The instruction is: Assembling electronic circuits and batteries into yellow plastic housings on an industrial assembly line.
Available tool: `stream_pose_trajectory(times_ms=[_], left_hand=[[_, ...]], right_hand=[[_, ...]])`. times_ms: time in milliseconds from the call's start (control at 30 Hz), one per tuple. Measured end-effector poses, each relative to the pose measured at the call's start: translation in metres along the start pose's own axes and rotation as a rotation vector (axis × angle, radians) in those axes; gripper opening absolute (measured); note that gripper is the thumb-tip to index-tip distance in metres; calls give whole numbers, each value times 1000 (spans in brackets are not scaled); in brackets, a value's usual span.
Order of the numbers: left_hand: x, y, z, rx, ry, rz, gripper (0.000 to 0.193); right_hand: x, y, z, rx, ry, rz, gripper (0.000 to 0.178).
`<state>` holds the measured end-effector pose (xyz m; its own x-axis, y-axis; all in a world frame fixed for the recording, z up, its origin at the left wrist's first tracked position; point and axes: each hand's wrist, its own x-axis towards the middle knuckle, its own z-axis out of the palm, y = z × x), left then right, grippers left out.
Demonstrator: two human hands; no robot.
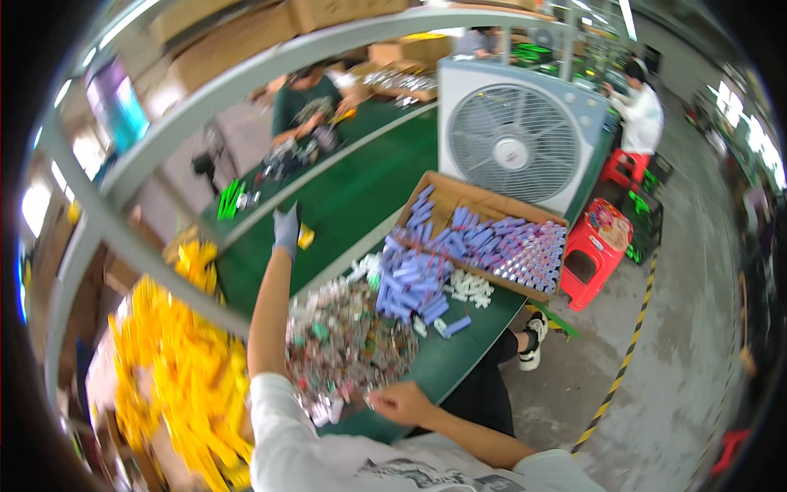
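My left hand (287, 230), in a grey glove, reaches out over the green conveyor belt (369, 176). Its fingers look spread. Right beside it is a small yellow piece (306, 237); I cannot tell whether the hand touches it. My bare right hand (402, 403) is at the near edge of a heap of small mixed parts (348, 340), fingers curled, and what they may hold is hidden. Beyond the heap lie loose purple cylindrical cells (410, 283) and white small pieces (470, 289). A cardboard box (484, 193) holds more purple cells, some standing in rows.
A large fan (512, 139) stands behind the box. Yellow strips (176, 361) pile up at the left, by a grey metal frame (147, 246). Red stools (594, 250) stand to the right. One person (307, 107) works across the belt, another (642, 111) farther right.
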<state>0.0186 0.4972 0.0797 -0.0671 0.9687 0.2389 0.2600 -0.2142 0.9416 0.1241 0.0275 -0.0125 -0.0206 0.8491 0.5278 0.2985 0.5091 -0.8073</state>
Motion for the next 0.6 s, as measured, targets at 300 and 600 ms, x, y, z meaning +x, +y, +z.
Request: stream_pose_trajectory(times_ms=[300, 600], left_hand=[[-269, 78, -144, 115, -655, 148, 40], [-378, 13, -294, 749, 119, 62, 48]], right_hand=[[-22, 25, -8, 972, 116, 423, 20], [-41, 22, -33, 1086, 191, 326, 21]])
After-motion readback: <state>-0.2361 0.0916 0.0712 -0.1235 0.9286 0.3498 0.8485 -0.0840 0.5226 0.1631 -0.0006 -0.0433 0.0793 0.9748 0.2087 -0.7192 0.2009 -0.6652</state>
